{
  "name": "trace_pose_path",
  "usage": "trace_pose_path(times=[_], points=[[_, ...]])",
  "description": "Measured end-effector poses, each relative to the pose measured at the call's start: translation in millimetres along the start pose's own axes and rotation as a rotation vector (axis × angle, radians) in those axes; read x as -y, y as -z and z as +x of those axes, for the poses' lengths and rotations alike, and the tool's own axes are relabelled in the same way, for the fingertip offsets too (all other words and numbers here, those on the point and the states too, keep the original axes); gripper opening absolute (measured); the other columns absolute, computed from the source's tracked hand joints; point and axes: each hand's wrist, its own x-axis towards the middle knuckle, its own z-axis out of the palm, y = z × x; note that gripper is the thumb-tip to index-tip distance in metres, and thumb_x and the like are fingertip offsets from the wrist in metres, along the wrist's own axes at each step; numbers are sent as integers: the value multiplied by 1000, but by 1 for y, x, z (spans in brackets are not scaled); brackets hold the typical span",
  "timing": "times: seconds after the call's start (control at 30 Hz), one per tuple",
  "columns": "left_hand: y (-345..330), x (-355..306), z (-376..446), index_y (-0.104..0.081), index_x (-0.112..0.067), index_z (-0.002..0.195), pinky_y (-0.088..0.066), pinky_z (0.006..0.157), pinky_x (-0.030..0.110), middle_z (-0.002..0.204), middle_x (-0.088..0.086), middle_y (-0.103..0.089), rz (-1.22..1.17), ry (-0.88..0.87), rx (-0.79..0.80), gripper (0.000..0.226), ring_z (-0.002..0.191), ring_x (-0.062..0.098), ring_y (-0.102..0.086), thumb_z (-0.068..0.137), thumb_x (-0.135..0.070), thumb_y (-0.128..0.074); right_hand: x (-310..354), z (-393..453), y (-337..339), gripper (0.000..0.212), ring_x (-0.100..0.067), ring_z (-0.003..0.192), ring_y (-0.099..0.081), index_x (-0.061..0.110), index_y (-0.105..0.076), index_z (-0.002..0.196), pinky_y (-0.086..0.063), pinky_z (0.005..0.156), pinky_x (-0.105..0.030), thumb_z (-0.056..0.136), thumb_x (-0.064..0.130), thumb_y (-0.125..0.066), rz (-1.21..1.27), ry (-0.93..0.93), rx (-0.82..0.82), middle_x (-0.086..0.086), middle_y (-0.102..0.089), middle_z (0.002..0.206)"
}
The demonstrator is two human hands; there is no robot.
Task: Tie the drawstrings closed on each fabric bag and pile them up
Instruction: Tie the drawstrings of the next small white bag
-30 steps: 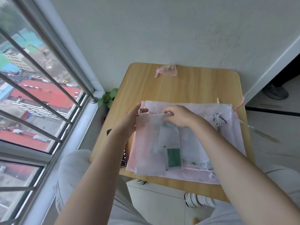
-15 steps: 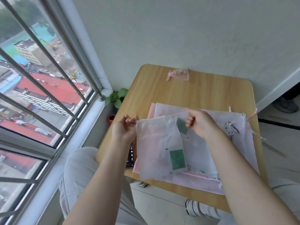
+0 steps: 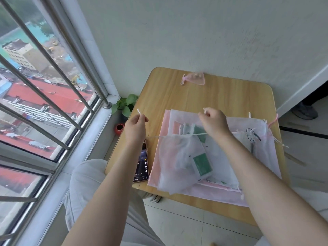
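So a sheer white bag is being held up over the front-left part of the wooden table, its mouth already cinched into a bunch. The white drawstring is stretched out sideways from that gathered neck, toward 9 o'clock and 3 o'clock. One cord end is pinched by the left hand, fingers curled round it, with the tip poking out toward 12 o'clock. The other end is gripped the same way by the right hand, fingers clamped down on the cord. The hands are held well apart.

A green-labelled packet can be seen through the bag's mesh. Underneath, a loose stack of flat pink and white bags is spread across the table, with cords trailing off at about 3 o'clock. A small pink pouch is parked at the 12 o'clock edge, against the wall, well apart from the rest. A phone is lying at the 9 o'clock edge, screen lit, partly covered by the left forearm. A little potted plant is sat on the floor by the window.
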Motion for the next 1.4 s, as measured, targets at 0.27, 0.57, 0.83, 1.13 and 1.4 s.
trace_pose_path(times=[0.27,0.57,0.83,1.13,1.4], points=[[-20,3,1,-33,-11,50,-14,48,26,50,2,-24,890,-390,263,49,50,20,-22,89,-36,-51,15,0,-14,32,-22,56,-36,14,-38,63,-22,49,-30,91,25,-46,-612,303,227,0,-41,57],[-23,8,7,-31,-17,42,-18,49,28,41,-5,-24,792,-245,304,56,47,18,-23,84,-34,-63,-5,8,-20,43,-17,55,-21,18,-27,57,-13,52,-31,87,32,-53,-555,201,286,1,-25,57],[-14,-18,7,-65,-21,104,-39,76,25,98,-4,-53,455,-227,165,22,88,9,-52,85,-31,-66,0,11,6,46,-11,58,-47,11,-65,66,-39,59,-24,84,53,-66,-303,-36,745,4,-56,63],[-28,-40,-14,-68,-6,79,-51,58,27,67,3,-71,989,211,614,67,49,15,-61,98,-58,-31,10,15,10,34,-3,107,-49,30,-71,98,-42,89,-25,71,47,-83,-190,14,726,16,-57,109],[-40,-19,-11,-74,-4,87,-53,65,28,75,6,-71,-16,259,338,22,69,21,-65,94,-19,-60,9,12,2,26,-14,72,-55,16,-69,78,-42,66,-28,80,41,-76,-257,28,694,4,-58,78]])
